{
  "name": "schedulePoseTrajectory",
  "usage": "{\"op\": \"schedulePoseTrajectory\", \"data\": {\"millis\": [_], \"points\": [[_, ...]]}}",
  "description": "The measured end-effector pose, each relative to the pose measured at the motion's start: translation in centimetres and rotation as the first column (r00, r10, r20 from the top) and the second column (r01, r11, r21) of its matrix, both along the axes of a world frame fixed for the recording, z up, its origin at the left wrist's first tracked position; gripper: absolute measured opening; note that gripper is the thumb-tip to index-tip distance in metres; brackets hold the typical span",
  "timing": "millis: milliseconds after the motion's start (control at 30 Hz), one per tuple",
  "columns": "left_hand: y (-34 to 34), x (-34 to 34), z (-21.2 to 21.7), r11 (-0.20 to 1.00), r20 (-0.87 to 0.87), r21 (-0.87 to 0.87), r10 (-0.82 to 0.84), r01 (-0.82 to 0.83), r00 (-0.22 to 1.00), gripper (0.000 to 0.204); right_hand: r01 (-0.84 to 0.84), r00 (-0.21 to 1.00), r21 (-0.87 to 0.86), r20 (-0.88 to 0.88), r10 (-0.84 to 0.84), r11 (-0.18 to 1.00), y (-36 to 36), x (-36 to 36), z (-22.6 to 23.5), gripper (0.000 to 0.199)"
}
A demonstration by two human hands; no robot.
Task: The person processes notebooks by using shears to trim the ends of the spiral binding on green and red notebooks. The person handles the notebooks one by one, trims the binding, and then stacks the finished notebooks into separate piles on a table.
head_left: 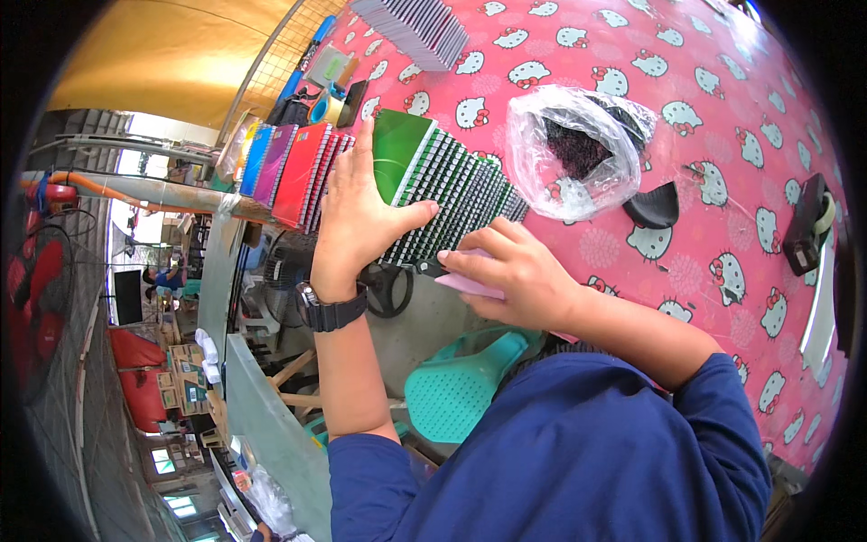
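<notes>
Left hand [361, 212] flat, ungripping, bracing green notebook [397, 154] atop spiral-notebook row [452, 203] to keep it upright; right hand [510, 275] just below the row pinches pink notebook [465, 284].

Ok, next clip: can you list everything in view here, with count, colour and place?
Spiral notebooks: long fanned row, green cover on top, table edge.
Upright notebooks: several, blue, purple, red, left of the row.
Grey stack: one, top centre.
Plastic bag: one, clear, dark contents, right of the row.
Pink sheet: one, under the right hand.
Tape dispenser: one, black, far right.
Tablecloth: pink, cat print.
Stool: teal, below.
Left hand: flat on the green cover, black wristwatch.
Right hand: on the pink sheet.
</notes>
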State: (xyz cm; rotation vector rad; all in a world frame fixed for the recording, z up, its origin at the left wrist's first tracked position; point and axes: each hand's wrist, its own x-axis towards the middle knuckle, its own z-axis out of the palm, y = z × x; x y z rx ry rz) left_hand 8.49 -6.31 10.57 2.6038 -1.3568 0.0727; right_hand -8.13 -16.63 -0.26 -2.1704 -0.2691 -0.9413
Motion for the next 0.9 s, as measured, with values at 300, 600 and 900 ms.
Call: {"op": "schedulePoseTrajectory", "data": {"millis": [300, 600, 900], "points": [[-0.1, -0.2, 0.1, 0.999, -0.012, -0.033, -0.012, 0.012, 1.0, 0.112, -0.155, 0.921, 0.409, -0.27, 0.281, 0.899, -0.3, -0.6, -0.3, 0.041], [-0.2, -0.4, 0.2, 0.999, -0.016, -0.039, -0.012, 0.011, 1.0, 0.112, 0.09, 0.995, -0.028, -0.037, -0.091, 0.996, 0.1, -0.8, -0.8, 0.053], [-0.2, -0.4, 0.0, 0.999, -0.018, -0.046, -0.011, 0.01, 1.0, 0.11, 0.166, 0.984, -0.171, 0.091, -0.152, 0.971, -0.4, 0.4, -0.7, 0.034]]}}
